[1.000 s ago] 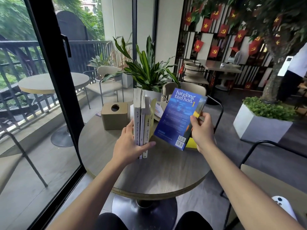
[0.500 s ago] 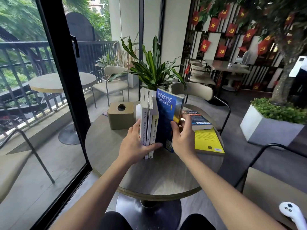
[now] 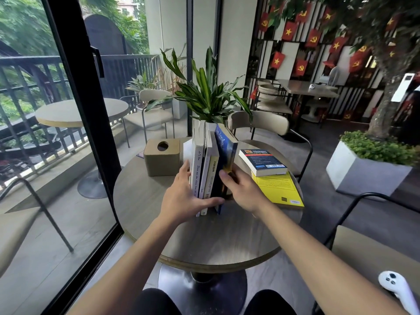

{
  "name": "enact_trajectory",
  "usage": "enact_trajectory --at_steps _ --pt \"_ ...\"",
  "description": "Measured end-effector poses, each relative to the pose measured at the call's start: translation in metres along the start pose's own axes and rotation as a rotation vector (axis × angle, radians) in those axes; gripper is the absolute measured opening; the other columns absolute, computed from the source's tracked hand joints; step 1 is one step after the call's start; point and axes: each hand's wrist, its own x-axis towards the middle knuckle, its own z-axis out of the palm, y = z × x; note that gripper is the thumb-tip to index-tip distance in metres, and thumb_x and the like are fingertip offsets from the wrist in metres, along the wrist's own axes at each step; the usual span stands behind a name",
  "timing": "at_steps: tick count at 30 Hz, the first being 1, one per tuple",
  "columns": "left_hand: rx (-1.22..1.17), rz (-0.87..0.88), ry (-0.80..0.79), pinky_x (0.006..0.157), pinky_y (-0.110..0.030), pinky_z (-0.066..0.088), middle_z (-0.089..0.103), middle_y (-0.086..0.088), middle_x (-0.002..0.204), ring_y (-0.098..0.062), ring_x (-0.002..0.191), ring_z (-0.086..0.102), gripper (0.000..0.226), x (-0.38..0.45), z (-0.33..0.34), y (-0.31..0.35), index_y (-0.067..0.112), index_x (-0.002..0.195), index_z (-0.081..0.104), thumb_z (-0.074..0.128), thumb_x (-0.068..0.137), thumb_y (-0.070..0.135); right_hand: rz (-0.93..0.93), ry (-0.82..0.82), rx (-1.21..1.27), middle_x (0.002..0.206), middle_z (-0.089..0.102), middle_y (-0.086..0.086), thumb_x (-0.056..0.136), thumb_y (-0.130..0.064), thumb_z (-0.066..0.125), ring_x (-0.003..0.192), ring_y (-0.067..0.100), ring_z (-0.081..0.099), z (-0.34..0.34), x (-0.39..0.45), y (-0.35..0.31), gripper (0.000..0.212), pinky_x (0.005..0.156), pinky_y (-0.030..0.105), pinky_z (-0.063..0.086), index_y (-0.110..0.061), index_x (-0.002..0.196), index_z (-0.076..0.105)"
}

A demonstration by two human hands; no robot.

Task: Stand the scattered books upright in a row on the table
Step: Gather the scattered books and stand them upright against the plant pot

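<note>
Three pale-spined books (image 3: 203, 164) stand upright in a row on the round wooden table (image 3: 204, 242). My left hand (image 3: 185, 198) braces their left side, thumb across the spines' base. A blue book (image 3: 223, 160) stands against the row's right end, held by my right hand (image 3: 241, 189) near its lower edge. To the right, a thick dark-covered book (image 3: 262, 161) lies flat, partly on top of a flat yellow book (image 3: 278, 188).
A tan tissue box (image 3: 161, 156) sits left of the row. A potted plant (image 3: 204, 94) stands behind the books. Chairs ring the table, one beyond (image 3: 259, 123) and one at right (image 3: 372, 253). A white controller (image 3: 396, 289) lies at lower right. A glass door frame (image 3: 75, 110) is left.
My right hand has brought the blue book from mid-air down and left, turning it upright against the right end of the standing row. My left hand has stayed on the row.
</note>
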Motion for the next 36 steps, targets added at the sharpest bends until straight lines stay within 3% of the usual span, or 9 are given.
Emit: enact_trajectory --at_steps 3,6,11,16,21,24,26,30,36 --pt "0.004 0.010 0.034 0.097 -0.040 0.050 0.048 0.010 0.148 -0.011 0.129 0.052 0.141 -0.004 0.000 0.006 0.030 0.156 0.008 0.074 0.044 0.084 -0.014 -0.063 0.010 0.117 0.063 -0.020 0.098 -0.033 0.053 0.103 -0.019 0.056 0.003 0.002 -0.011 0.039 0.086 0.003 0.041 -0.024 0.136 0.050" --pt "0.031 0.038 0.081 0.096 -0.043 0.052 0.038 0.011 0.154 -0.011 0.131 0.048 0.134 -0.007 0.003 0.008 0.029 0.156 0.017 0.073 0.047 0.083 -0.021 -0.077 0.004 0.122 0.065 -0.011 0.094 -0.035 0.059 0.107 -0.012 0.058 0.004 0.006 -0.016 0.048 0.086 0.005 0.043 -0.025 0.139 0.047" --pt "0.045 0.012 0.161 0.088 -0.045 0.056 0.047 0.008 0.146 -0.012 0.124 0.054 0.127 -0.011 0.009 0.006 0.027 0.155 0.022 0.071 0.051 0.081 -0.056 -0.117 -0.096 0.121 0.064 -0.011 0.080 -0.032 0.079 0.110 -0.004 0.059 0.006 0.014 -0.020 0.081 0.083 0.008 0.047 -0.032 0.146 0.033" --pt "0.065 -0.004 0.206 0.080 -0.044 0.058 0.051 0.006 0.143 -0.018 0.109 0.064 0.124 -0.013 0.014 0.006 0.029 0.157 0.018 0.071 0.053 0.071 -0.101 -0.097 -0.194 0.113 0.059 -0.022 0.069 -0.034 0.087 0.096 -0.021 0.055 0.012 0.028 -0.028 0.102 0.076 0.000 0.041 -0.028 0.149 0.024" --pt "0.087 -0.006 0.200 0.080 -0.046 0.058 0.052 0.003 0.141 -0.021 0.105 0.065 0.119 -0.010 0.017 0.002 0.026 0.156 0.022 0.068 0.054 0.068 -0.102 -0.066 -0.144 0.138 0.054 -0.005 0.067 -0.031 0.089 0.115 0.000 0.056 0.017 0.040 -0.028 0.110 0.077 -0.005 0.038 -0.018 0.153 0.021" --pt "0.093 -0.004 0.195 0.081 -0.046 0.058 0.052 0.002 0.141 -0.020 0.105 0.065 0.116 -0.009 0.017 0.000 0.025 0.155 0.024 0.067 0.055 0.066 -0.124 -0.031 -0.127 0.134 0.055 -0.007 0.066 -0.027 0.089 0.115 -0.005 0.055 0.020 0.041 -0.026 0.110 0.077 -0.005 0.037 -0.021 0.152 0.021" --pt "0.092 0.008 0.194 0.081 -0.046 0.057 0.049 0.003 0.143 -0.019 0.107 0.064 0.116 -0.009 0.017 0.000 0.024 0.154 0.024 0.069 0.056 0.066 -0.153 -0.029 -0.104 0.134 0.055 -0.007 0.066 -0.025 0.090 0.112 -0.013 0.054 0.020 0.042 -0.026 0.111 0.081 -0.001 0.040 -0.025 0.152 0.020" --pt "0.079 0.029 0.198 0.083 -0.045 0.057 0.048 0.006 0.146 -0.018 0.112 0.062 0.118 -0.009 0.016 -0.002 0.026 0.155 0.021 0.074 0.058 0.065 -0.187 -0.082 -0.107 0.136 0.052 -0.011 0.065 -0.025 0.091 0.123 0.000 0.052 0.016 0.044 -0.026 0.116 0.098 0.017 0.046 -0.030 0.153 0.015" --pt "0.099 0.057 0.202 0.084 -0.042 0.057 0.048 0.003 0.144 -0.018 0.115 0.059 0.119 -0.008 0.013 -0.006 0.022 0.156 0.021 0.073 0.061 0.072 -0.185 -0.210 -0.395 0.158 0.024 -0.015 0.049 -0.040 0.095 0.144 0.002 0.025 -0.011 0.045 -0.022 0.141 0.119 0.031 0.027 -0.043 0.153 0.000"
